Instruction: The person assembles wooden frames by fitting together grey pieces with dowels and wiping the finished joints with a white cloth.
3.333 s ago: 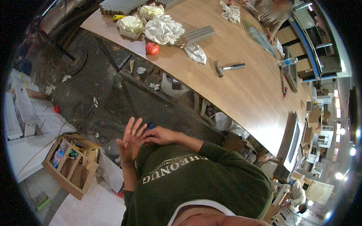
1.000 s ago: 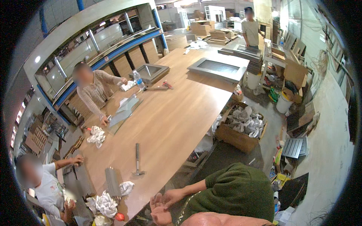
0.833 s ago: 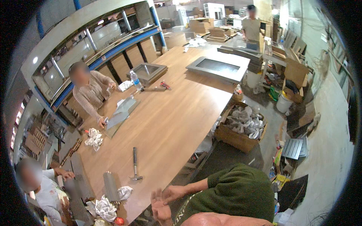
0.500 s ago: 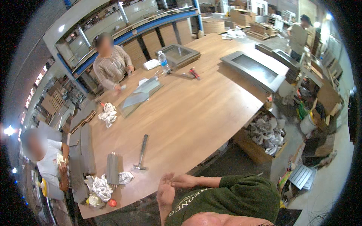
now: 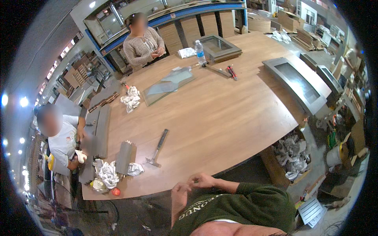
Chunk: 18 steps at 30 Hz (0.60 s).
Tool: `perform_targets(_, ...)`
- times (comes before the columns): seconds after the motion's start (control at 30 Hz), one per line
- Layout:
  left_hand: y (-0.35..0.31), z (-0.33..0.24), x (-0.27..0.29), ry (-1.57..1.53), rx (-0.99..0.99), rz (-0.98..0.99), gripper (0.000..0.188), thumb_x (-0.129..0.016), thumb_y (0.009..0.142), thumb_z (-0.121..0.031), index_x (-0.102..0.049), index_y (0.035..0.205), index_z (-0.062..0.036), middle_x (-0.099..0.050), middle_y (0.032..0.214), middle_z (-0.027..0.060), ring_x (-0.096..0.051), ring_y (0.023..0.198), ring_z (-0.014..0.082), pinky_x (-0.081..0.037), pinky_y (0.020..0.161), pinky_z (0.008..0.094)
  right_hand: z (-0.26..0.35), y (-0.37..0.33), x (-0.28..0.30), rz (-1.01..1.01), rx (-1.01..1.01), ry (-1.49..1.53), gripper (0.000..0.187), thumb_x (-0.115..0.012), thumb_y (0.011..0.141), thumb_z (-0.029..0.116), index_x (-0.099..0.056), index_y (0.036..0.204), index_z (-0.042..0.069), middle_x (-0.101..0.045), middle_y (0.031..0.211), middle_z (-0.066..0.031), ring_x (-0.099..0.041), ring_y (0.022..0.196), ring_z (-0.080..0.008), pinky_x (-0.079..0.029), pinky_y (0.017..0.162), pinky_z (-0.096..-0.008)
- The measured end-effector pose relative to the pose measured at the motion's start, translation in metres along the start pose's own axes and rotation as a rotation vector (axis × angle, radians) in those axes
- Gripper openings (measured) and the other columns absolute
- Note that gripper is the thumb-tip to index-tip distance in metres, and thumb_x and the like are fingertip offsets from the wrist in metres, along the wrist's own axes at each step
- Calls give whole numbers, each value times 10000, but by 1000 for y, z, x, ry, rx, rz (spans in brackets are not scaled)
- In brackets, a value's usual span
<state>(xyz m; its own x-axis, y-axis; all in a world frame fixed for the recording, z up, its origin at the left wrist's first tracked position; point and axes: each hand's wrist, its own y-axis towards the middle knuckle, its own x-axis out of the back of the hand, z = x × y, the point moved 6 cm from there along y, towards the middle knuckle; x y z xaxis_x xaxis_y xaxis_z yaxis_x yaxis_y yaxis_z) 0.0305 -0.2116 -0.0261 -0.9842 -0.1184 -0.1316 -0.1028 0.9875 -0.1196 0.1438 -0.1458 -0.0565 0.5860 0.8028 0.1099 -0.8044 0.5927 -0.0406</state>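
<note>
My left hand and my right hand come together in front of my chest, just off the near edge of the wooden table. Both have bent, closed fingers, their tips almost meeting; anything between them is too small to make out. Nearest to them on the tabletop lies a hammer, its head toward me. Left of it is a stack of grey strips, with crumpled white paper and a small red round thing beside it.
Across the table, glass sheets, a water bottle, red-handled pliers and grey framed panels lie about. One person stands at the far side, another at the left. A box of crumpled paper stands at right.
The view has shifted, so the table appears farther left and up before. My fingers have bent in from a flatter pose. The far person's hands have come together; the left person has leaned over the strips.
</note>
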Motion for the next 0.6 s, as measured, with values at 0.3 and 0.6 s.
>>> perform_targets(0.3,-11,16,18,-393,148,-304,55,-553,839,-63,-544,826,-10,-513,709,34,-479,700,120,-401,678,249,9,7,-5,72,32,152,211,-598,856,193,-617,1008,48,-627,963,-42,-567,905,-136,-455,804,-304)
perform_targets(0.6,-5,8,20,-220,30,-252,108,-585,834,-83,-543,742,-44,-460,600,-29,-410,574,62,-317,553,198,12,9,-6,89,28,144,206,-610,848,204,-629,999,66,-628,973,-40,-559,928,-135,-446,832,-316)
